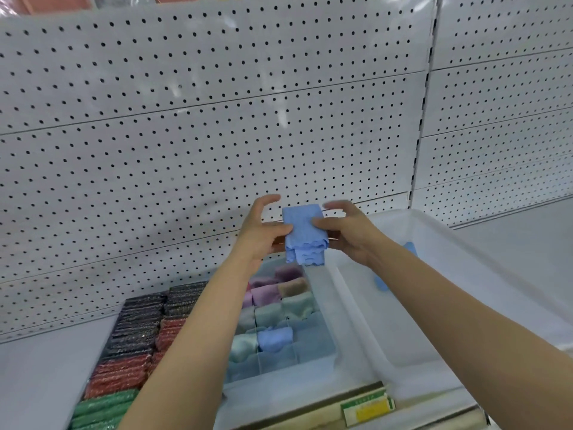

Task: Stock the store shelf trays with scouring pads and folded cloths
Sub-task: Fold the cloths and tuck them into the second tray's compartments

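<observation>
A folded blue cloth (303,234) with scalloped edges hangs in the air above the trays. My left hand (259,234) pinches its left side and my right hand (347,232) pinches its right side. Below it lies a clear divided tray (319,352) with folded cloths in purple, tan, green and blue (275,338) in its compartments. Left of that tray stand rows of scouring pads, black (141,324), red (121,373) and green (99,409).
A large clear plastic bin (434,243) sits at the right with another blue cloth (381,282) inside, partly hidden by my right arm. White pegboard (217,119) backs the shelf. A price label (367,409) sticks to the shelf's front edge.
</observation>
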`<state>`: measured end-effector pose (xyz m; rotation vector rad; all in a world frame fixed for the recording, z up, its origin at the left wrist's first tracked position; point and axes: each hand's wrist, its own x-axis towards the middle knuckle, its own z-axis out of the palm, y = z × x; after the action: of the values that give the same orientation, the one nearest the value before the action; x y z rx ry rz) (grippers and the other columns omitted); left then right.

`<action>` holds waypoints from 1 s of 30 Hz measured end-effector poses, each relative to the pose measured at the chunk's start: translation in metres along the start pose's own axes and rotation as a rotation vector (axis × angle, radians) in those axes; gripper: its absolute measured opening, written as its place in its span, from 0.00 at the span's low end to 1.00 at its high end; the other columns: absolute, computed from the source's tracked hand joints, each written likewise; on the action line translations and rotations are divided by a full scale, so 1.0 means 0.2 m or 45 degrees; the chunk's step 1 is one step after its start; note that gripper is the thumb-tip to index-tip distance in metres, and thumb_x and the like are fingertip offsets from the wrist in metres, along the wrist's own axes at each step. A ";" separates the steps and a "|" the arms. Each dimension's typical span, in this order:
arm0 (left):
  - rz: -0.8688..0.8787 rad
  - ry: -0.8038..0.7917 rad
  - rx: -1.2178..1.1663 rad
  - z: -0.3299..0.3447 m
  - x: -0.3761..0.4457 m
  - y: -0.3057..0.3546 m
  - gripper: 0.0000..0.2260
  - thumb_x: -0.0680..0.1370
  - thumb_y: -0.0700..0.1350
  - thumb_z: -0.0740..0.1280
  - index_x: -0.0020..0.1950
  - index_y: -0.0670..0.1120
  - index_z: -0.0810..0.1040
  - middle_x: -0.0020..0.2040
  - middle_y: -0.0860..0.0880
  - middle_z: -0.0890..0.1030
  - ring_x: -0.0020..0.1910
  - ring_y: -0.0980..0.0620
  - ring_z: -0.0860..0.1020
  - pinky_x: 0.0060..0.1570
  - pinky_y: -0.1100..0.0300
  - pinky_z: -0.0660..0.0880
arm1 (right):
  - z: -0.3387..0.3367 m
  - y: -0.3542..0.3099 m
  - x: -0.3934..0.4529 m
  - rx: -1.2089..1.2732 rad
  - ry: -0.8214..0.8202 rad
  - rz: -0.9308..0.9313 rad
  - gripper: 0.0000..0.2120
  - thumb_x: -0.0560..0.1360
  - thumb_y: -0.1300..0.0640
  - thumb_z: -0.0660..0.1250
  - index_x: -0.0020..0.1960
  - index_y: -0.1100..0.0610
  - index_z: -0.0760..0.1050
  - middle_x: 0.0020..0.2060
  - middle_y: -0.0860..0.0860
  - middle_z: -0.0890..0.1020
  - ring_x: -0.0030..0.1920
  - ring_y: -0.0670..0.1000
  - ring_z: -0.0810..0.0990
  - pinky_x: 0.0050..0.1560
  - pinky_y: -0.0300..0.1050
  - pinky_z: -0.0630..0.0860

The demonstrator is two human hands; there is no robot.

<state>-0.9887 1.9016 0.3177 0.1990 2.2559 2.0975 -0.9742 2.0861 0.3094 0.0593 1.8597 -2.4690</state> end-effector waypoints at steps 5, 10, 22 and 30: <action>0.138 -0.092 0.236 -0.08 -0.03 -0.07 0.16 0.72 0.35 0.74 0.57 0.49 0.82 0.48 0.48 0.82 0.43 0.52 0.80 0.47 0.59 0.80 | 0.04 0.08 -0.03 -0.256 -0.172 -0.082 0.28 0.68 0.78 0.67 0.66 0.60 0.74 0.50 0.61 0.82 0.46 0.56 0.82 0.47 0.44 0.82; 0.346 0.044 0.946 -0.09 -0.05 -0.18 0.14 0.68 0.46 0.77 0.53 0.54 0.83 0.48 0.50 0.80 0.45 0.52 0.77 0.46 0.59 0.74 | 0.05 0.14 -0.02 -0.692 -0.145 -0.164 0.21 0.70 0.69 0.71 0.62 0.58 0.77 0.56 0.58 0.81 0.53 0.53 0.81 0.53 0.42 0.79; 0.313 -0.202 0.701 -0.16 -0.11 -0.38 0.04 0.72 0.46 0.75 0.45 0.51 0.82 0.39 0.50 0.83 0.39 0.49 0.80 0.44 0.51 0.77 | 0.06 0.27 -0.07 -1.452 -0.279 -0.358 0.11 0.65 0.57 0.76 0.34 0.55 0.74 0.27 0.46 0.69 0.28 0.44 0.65 0.30 0.37 0.58; 0.197 -0.287 0.672 -0.17 -0.19 -0.59 0.09 0.70 0.48 0.75 0.48 0.56 0.81 0.43 0.55 0.84 0.42 0.55 0.81 0.44 0.55 0.78 | 0.11 0.41 -0.11 -1.697 -0.365 -0.202 0.07 0.69 0.56 0.71 0.35 0.50 0.74 0.33 0.50 0.76 0.38 0.52 0.74 0.36 0.44 0.67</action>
<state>-0.9615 1.8547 0.2015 0.6125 2.6593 1.3932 -0.9474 2.0433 0.2383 -0.4573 2.9033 -0.7664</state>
